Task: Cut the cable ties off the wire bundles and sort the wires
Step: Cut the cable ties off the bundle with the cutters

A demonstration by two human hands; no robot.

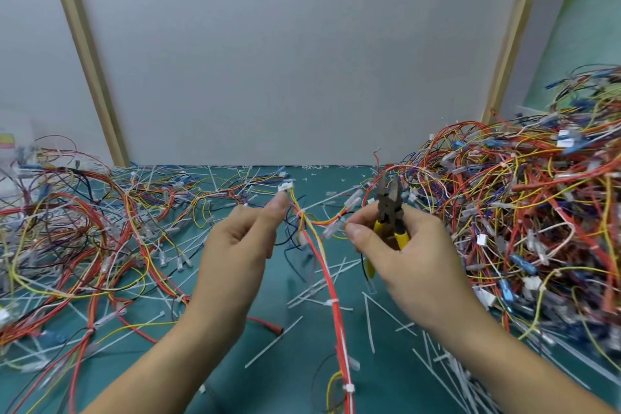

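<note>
Left grip (pixel 242 245) pinches wire bundle (pixel 339 329) mid-frame; right grip (pixel 410 255) clutches cutters (pixel 389 205), pinching a wire end. Cut ties (pixel 274 341) litter bench (pixel 255 393); right pile (pixel 524 212) still tied, likely halfway.

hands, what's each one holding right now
Left hand: pinches the wire bundle near its top end.
Right hand: grips the yellow cutters.

green table (pixel 268 390) bears loose wires (pixel 84 228) left, piled wire bundles (pixel 521 212) right, cut cable ties (pixel 274 342) scattered between.
</note>
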